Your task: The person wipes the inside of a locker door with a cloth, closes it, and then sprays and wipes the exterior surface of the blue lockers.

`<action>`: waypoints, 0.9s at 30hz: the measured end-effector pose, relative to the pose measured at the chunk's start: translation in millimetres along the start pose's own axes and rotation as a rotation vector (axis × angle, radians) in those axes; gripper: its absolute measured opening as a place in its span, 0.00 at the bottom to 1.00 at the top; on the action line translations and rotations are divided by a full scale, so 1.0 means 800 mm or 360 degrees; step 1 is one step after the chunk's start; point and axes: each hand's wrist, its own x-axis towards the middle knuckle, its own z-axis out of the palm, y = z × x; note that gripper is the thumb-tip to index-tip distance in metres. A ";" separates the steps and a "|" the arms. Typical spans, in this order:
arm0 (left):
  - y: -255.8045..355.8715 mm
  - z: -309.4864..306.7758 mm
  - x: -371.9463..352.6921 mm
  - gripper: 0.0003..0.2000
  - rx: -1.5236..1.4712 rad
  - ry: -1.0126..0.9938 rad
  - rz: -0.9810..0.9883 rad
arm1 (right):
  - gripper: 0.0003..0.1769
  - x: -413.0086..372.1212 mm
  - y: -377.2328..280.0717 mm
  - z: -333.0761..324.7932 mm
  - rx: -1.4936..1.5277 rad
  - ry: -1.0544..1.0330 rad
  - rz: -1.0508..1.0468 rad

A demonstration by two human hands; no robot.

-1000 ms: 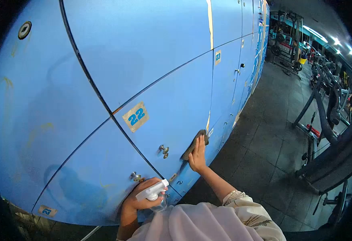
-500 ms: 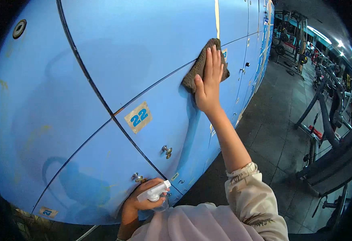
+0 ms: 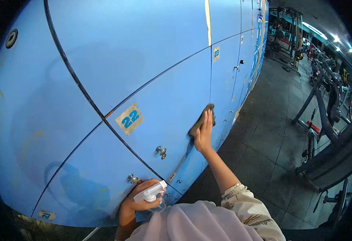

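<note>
My right hand [image 3: 203, 138] holds a brown cloth [image 3: 199, 123] against the blue locker door [image 3: 172, 104], palm on it and fingers stretched out. Part of the cloth is hidden beneath that hand. Low in the view, my left hand [image 3: 140, 201] is wrapped round a spray bottle [image 3: 150, 192] with a white spray head and a clear body. The bottle's lower part is mostly out of sight behind the fingers and clothing. A number 22 label [image 3: 129, 119] and a metal knob [image 3: 161, 152] are on the door being touched. Another lock knob [image 3: 132, 178] sits just above my left hand.
More blue locker doors extend to the right, one with a number 23 label [image 3: 216, 54]. Black gym equipment [image 3: 324, 160] stands on the dark tiled floor [image 3: 260, 140] to the right. A weight rack [image 3: 284, 36] is farther back.
My right hand has slid the cloth down the door, from the upper seam near label 23 to about knob height. My left hand keeps the spray bottle in nearly the same place.
</note>
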 end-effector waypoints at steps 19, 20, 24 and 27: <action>0.002 0.002 -0.002 0.19 -0.0111 0.0026 -0.0073 | 0.34 0.161 -0.074 -0.034 -0.0078 0.0198 -0.0225; 0.001 0.002 -0.002 0.19 -0.0139 0.0032 -0.0100 | 0.34 0.163 -0.075 -0.034 -0.0070 0.0201 -0.0197; 0.003 0.001 -0.001 0.19 -0.0080 0.0022 -0.0095 | 0.33 0.131 -0.056 -0.022 -0.0036 0.0207 -0.0092; 0.007 -0.001 0.002 0.20 0.0052 0.0012 0.0004 | 0.33 0.075 -0.020 -0.006 -0.0030 0.0168 0.0027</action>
